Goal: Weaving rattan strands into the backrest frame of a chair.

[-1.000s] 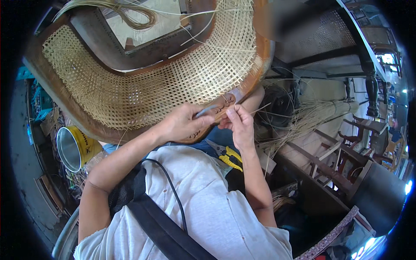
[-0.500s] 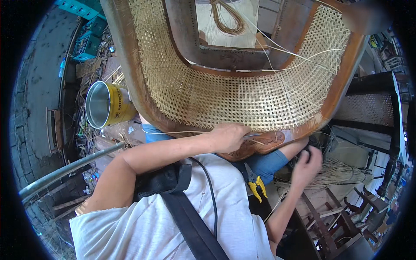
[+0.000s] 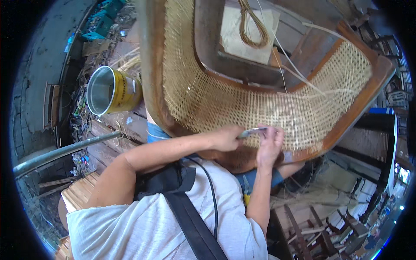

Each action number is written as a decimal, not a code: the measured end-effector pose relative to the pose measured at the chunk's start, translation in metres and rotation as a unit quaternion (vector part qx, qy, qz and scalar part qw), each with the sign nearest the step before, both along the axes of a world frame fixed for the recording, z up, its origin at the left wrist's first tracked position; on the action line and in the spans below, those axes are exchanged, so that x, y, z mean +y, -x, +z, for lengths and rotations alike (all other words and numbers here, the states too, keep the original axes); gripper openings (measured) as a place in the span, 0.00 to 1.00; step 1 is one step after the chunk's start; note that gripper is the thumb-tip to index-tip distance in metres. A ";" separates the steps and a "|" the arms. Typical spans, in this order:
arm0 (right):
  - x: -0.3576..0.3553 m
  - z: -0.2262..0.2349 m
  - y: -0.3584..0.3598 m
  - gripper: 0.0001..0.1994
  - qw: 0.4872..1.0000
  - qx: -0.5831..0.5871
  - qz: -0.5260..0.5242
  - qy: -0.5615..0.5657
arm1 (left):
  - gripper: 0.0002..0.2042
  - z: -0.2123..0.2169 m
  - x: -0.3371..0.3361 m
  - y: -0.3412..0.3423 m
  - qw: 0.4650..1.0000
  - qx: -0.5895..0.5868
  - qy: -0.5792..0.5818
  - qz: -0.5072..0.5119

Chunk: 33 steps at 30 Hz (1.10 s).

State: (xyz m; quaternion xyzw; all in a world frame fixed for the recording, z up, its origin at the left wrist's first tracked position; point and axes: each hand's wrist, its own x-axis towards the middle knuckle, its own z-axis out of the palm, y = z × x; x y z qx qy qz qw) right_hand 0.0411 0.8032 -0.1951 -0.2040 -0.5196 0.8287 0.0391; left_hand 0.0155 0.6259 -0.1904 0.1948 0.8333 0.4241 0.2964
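Hands [image 3: 269, 146] closer; tool [image 3: 248, 132] between them

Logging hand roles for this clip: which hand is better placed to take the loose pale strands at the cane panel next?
Probably the right hand: it is nearer the loose pale strands, and the left hand is holding a slim tool.

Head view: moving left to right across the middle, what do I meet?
Yellow cylindrical bucket with a silvery inside, the person's bare left hand, the person's bare right hand, black-framed dark woven panel.
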 end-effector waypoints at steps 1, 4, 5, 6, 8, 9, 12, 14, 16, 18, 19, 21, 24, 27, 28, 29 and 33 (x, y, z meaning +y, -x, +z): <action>0.006 0.010 0.009 0.06 0.998 -0.011 -0.036 0.049 | 0.09 0.005 -0.007 0.000 0.999 -0.028 -0.023 0.007; 0.019 0.046 0.031 0.07 0.997 -0.060 0.006 0.046 | 0.08 0.033 -0.031 0.000 0.992 -0.022 -0.102 0.069; 0.016 0.056 0.034 0.08 0.980 -0.066 0.181 0.048 | 0.09 0.044 -0.039 0.003 0.995 -0.001 -0.066 0.080; 0.009 0.065 0.031 0.08 0.954 -0.107 0.277 -0.045 | 0.09 0.056 -0.044 0.004 0.995 -0.001 -0.061 0.084; -0.016 0.075 0.019 0.08 0.847 -0.022 0.403 -0.345 | 0.09 0.076 -0.059 0.009 0.995 0.067 -0.064 0.043; -0.021 0.079 0.017 0.07 0.847 0.017 0.394 -0.356 | 0.09 0.086 -0.065 0.008 0.996 0.065 -0.043 0.034; -0.032 0.074 0.008 0.06 0.832 0.083 0.397 -0.379 | 0.10 0.111 -0.088 0.011 1.000 0.029 0.012 0.003; -0.022 0.064 0.008 0.05 0.860 0.077 0.337 -0.374 | 0.14 0.135 -0.125 0.022 0.986 -0.049 0.079 -0.138; 0.007 0.052 0.015 0.05 0.916 0.065 0.198 -0.344 | 0.15 0.176 -0.197 0.042 0.971 -0.076 0.220 -0.050; 0.049 0.048 0.014 0.05 0.972 -0.133 0.060 -0.183 | 0.12 0.233 -0.290 0.068 0.904 0.017 0.414 0.104; 0.061 0.044 0.006 0.06 0.986 -0.110 0.017 -0.121 | 0.13 0.273 -0.340 0.081 0.891 0.152 0.399 0.157; 0.072 0.038 -0.006 0.08 0.995 -0.084 0.030 -0.032 | 0.09 0.347 -0.420 0.115 0.835 0.328 0.252 0.363; 0.052 0.032 -0.018 0.10 0.976 -0.117 0.003 0.185 | 0.18 0.451 -0.462 0.200 0.583 0.660 0.279 0.383; 0.011 0.033 -0.009 0.10 0.959 -0.070 0.012 0.273 | 0.15 0.507 -0.393 0.308 0.534 0.686 0.376 0.320; -0.001 0.037 -0.003 0.09 0.941 -0.076 0.018 0.330 | 0.16 0.504 -0.351 0.335 0.565 0.678 0.386 0.267; -0.011 0.041 0.003 0.08 0.955 -0.047 0.032 0.291 | 0.17 0.493 -0.306 0.348 0.603 0.675 0.366 0.216; -0.029 0.058 0.028 0.08 0.961 -0.021 -0.002 0.274 | 0.22 0.356 -0.119 0.305 0.763 0.610 0.141 0.161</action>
